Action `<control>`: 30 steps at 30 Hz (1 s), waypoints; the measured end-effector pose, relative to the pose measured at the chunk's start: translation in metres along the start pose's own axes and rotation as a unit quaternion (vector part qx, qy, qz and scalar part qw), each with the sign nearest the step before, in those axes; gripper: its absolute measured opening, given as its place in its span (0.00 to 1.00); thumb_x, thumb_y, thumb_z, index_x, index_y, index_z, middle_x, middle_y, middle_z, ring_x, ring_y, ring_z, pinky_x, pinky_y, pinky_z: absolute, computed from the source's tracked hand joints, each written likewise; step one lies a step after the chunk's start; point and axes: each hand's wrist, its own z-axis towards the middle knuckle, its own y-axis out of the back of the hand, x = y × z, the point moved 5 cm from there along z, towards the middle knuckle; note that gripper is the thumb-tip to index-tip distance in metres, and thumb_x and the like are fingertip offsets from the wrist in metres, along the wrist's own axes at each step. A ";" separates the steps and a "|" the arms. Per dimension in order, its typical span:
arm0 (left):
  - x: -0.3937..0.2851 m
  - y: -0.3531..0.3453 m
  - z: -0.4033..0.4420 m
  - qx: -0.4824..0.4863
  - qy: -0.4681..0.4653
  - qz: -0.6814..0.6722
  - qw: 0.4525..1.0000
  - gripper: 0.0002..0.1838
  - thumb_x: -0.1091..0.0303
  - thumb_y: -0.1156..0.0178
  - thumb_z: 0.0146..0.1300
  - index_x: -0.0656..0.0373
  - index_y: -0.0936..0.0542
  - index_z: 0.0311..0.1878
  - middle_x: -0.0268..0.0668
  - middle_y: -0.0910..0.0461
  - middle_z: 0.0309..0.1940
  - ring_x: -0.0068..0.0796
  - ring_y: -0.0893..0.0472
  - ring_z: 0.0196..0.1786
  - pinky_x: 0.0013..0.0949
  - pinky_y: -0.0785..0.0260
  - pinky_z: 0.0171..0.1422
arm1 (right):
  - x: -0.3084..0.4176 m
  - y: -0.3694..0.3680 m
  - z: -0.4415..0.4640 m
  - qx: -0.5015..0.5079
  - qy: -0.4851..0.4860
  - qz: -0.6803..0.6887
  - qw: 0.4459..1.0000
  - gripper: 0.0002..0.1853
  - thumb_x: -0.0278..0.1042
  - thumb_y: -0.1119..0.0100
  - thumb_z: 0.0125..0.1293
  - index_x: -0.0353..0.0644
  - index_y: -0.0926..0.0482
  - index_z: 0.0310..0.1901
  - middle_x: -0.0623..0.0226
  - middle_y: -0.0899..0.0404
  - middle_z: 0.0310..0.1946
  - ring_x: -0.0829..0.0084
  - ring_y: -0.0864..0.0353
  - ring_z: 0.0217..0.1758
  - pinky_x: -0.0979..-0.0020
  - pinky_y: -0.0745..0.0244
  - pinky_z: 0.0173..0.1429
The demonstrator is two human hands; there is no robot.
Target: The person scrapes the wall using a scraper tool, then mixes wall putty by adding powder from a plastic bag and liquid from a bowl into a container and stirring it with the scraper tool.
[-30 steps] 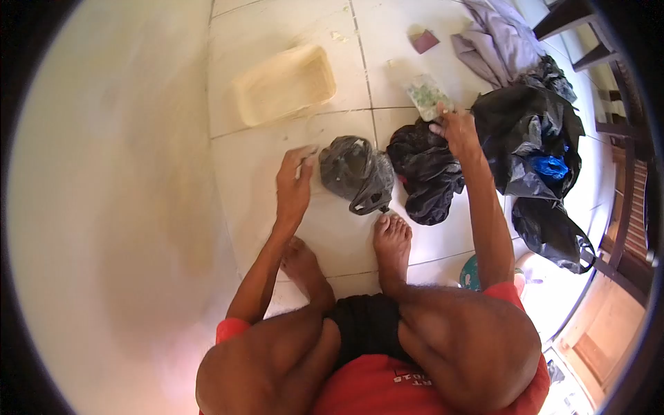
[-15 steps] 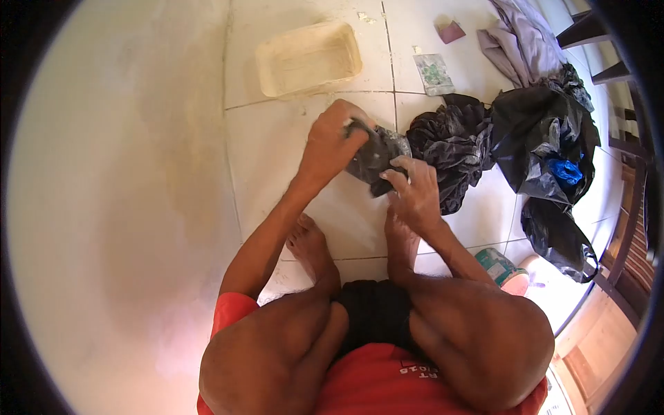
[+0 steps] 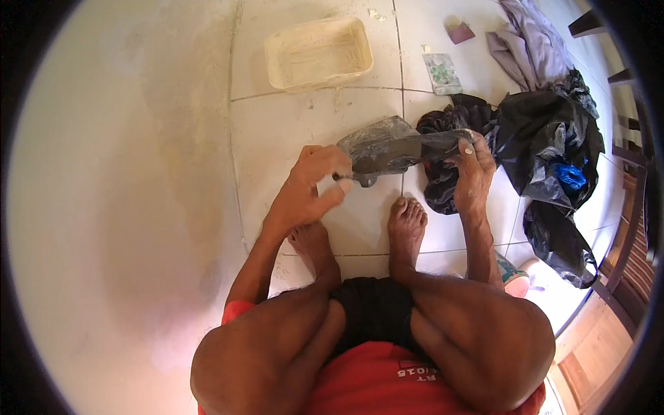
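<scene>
A thin black plastic bag (image 3: 387,153), dusted with pale powder, is stretched between my two hands above the tiled floor. My right hand (image 3: 476,169) pinches its right end between thumb and fingers. At the other end, my left hand (image 3: 312,181) has its curled fingers on the bag's edge, the thumb standing a little apart below. Behind the right end lies a crumpled dark cloth or bag (image 3: 439,187), partly hidden by my hand and the stretched plastic.
A powder-stained plastic tub (image 3: 318,83) stands ahead. Farther right lie a green-patterned packet (image 3: 443,73), a maroon scrap (image 3: 460,32), a grey cloth (image 3: 526,45) and black bags (image 3: 543,131) with a blue piece (image 3: 570,176). A green container (image 3: 510,273) sits by my right knee. A wall (image 3: 124,173) rises left.
My hands have moved apart, the right one outward and up, the left slightly down. The bunched black bag is now drawn out lengthwise between them.
</scene>
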 end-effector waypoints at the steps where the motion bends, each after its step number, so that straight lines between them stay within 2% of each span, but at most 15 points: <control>1: -0.011 -0.005 -0.002 0.055 -0.085 0.143 0.985 0.06 0.70 0.41 0.62 0.63 0.21 0.33 0.44 0.21 0.40 0.36 0.23 0.43 0.36 0.32 0.51 | 0.000 -0.002 0.002 0.000 -0.002 0.000 1.000 0.10 0.29 0.49 0.70 0.34 0.21 0.46 0.70 0.24 0.32 0.80 0.28 0.35 0.76 0.29 0.42; 5: -0.033 -0.005 -0.005 -0.028 -0.126 0.274 0.953 0.10 0.64 0.36 0.61 0.60 0.20 0.32 0.46 0.22 0.39 0.39 0.24 0.42 0.36 0.31 0.48 | 0.006 -0.009 0.012 0.024 -0.005 0.028 0.999 0.12 0.27 0.51 0.68 0.34 0.22 0.49 0.70 0.25 0.30 0.80 0.29 0.30 0.75 0.29 0.39; 7: -0.016 0.003 -0.015 -0.121 0.070 0.330 0.934 0.15 0.58 0.30 0.58 0.59 0.20 0.30 0.44 0.21 0.39 0.41 0.23 0.37 0.37 0.31 0.39 | 0.011 -0.010 0.015 0.026 -0.011 0.045 0.999 0.12 0.27 0.51 0.68 0.35 0.23 0.50 0.71 0.26 0.28 0.80 0.30 0.28 0.75 0.30 0.37; 8: -0.015 0.001 -0.017 -0.123 0.072 0.331 0.933 0.15 0.58 0.30 0.58 0.59 0.20 0.30 0.44 0.21 0.39 0.41 0.23 0.37 0.37 0.31 0.39 | 0.014 -0.011 0.014 0.062 -0.028 0.008 0.998 0.14 0.28 0.52 0.68 0.35 0.24 0.53 0.70 0.25 0.30 0.80 0.30 0.28 0.77 0.31 0.39; 10: 0.010 -0.004 -0.026 -0.053 0.276 0.276 0.919 0.11 0.62 0.30 0.59 0.58 0.20 0.33 0.40 0.20 0.35 0.35 0.22 0.32 0.35 0.32 0.36 | 0.017 -0.014 0.016 0.102 -0.044 -0.026 0.994 0.16 0.28 0.52 0.68 0.36 0.25 0.55 0.70 0.25 0.32 0.80 0.31 0.29 0.78 0.31 0.40; 11: 0.017 -0.008 -0.028 -0.055 0.278 0.278 0.918 0.11 0.62 0.30 0.59 0.58 0.20 0.33 0.40 0.20 0.35 0.35 0.22 0.32 0.35 0.32 0.36 | 0.018 -0.016 0.017 0.125 -0.050 -0.030 0.990 0.17 0.28 0.52 0.67 0.36 0.25 0.56 0.69 0.25 0.33 0.80 0.31 0.28 0.78 0.32 0.39; 12: 0.024 -0.013 -0.026 -0.123 0.265 0.069 0.954 0.09 0.65 0.32 0.62 0.59 0.21 0.36 0.39 0.19 0.35 0.31 0.21 0.31 0.33 0.31 0.36 | 0.023 -0.023 0.018 0.149 -0.054 -0.033 0.987 0.18 0.27 0.52 0.67 0.36 0.26 0.57 0.68 0.24 0.33 0.79 0.31 0.27 0.78 0.32 0.37; 13: 0.030 -0.015 -0.023 -0.183 0.237 -0.142 0.944 0.08 0.67 0.34 0.64 0.60 0.21 0.39 0.37 0.18 0.34 0.28 0.20 0.31 0.31 0.30 0.36 | 0.029 -0.029 0.019 0.152 -0.052 -0.031 0.987 0.18 0.27 0.52 0.67 0.36 0.26 0.57 0.68 0.24 0.33 0.79 0.31 0.27 0.78 0.32 0.37; 16: 0.024 -0.001 -0.005 -0.261 0.177 -0.277 0.908 0.08 0.70 0.39 0.69 0.59 0.24 0.48 0.35 0.17 0.39 0.25 0.20 0.34 0.33 0.23 0.46 | 0.060 -0.058 0.020 0.200 0.016 0.022 0.979 0.20 0.24 0.52 0.67 0.33 0.29 0.61 0.61 0.20 0.34 0.80 0.28 0.28 0.77 0.31 0.35; 19: -0.005 0.012 0.009 -0.244 0.178 -0.291 0.908 0.08 0.72 0.42 0.70 0.59 0.24 0.50 0.37 0.17 0.41 0.25 0.18 0.36 0.37 0.21 0.44 | 0.076 -0.063 0.032 0.223 0.082 -0.029 0.971 0.22 0.23 0.53 0.66 0.32 0.30 0.62 0.59 0.20 0.36 0.79 0.27 0.28 0.78 0.30 0.35; 25: 0.005 0.007 0.018 -0.204 0.192 -0.288 0.916 0.15 0.72 0.43 0.70 0.59 0.26 0.58 0.41 0.21 0.53 0.27 0.16 0.35 0.32 0.21 0.39 | 0.058 -0.052 0.048 0.163 0.015 -0.013 0.986 0.20 0.23 0.53 0.64 0.30 0.30 0.59 0.57 0.20 0.36 0.80 0.25 0.24 0.78 0.30 0.32; 27: 0.014 0.006 0.018 -0.212 0.177 -0.277 0.920 0.16 0.73 0.43 0.70 0.59 0.27 0.60 0.42 0.21 0.54 0.27 0.16 0.35 0.31 0.21 0.38 | 0.052 -0.052 0.053 0.131 0.044 -0.143 0.980 0.19 0.24 0.53 0.64 0.30 0.29 0.56 0.56 0.19 0.36 0.71 0.21 0.28 0.74 0.26 0.36; 28: 0.016 0.005 0.019 -0.219 0.167 -0.268 0.923 0.17 0.74 0.44 0.70 0.60 0.27 0.61 0.43 0.22 0.54 0.27 0.16 0.34 0.30 0.22 0.37 | 0.073 -0.056 0.044 0.023 0.288 -0.382 0.878 0.15 0.23 0.53 0.62 0.31 0.27 0.51 0.52 0.19 0.37 0.58 0.18 0.34 0.66 0.22 0.43; 29: 0.019 0.005 0.019 -0.221 0.168 -0.269 0.922 0.17 0.74 0.44 0.70 0.60 0.27 0.61 0.43 0.22 0.54 0.27 0.16 0.34 0.30 0.22 0.37 | 0.075 -0.058 0.037 0.026 0.288 -0.382 0.878 0.15 0.23 0.53 0.62 0.31 0.27 0.51 0.52 0.19 0.37 0.58 0.18 0.34 0.66 0.22 0.43; 30: 0.019 0.005 0.019 -0.220 0.167 -0.267 0.923 0.18 0.74 0.45 0.70 0.60 0.27 0.62 0.42 0.22 0.54 0.27 0.16 0.34 0.29 0.22 0.36 | 0.098 -0.070 0.020 0.022 0.383 -0.366 0.848 0.14 0.23 0.51 0.61 0.32 0.25 0.48 0.50 0.19 0.37 0.53 0.18 0.37 0.62 0.22 0.46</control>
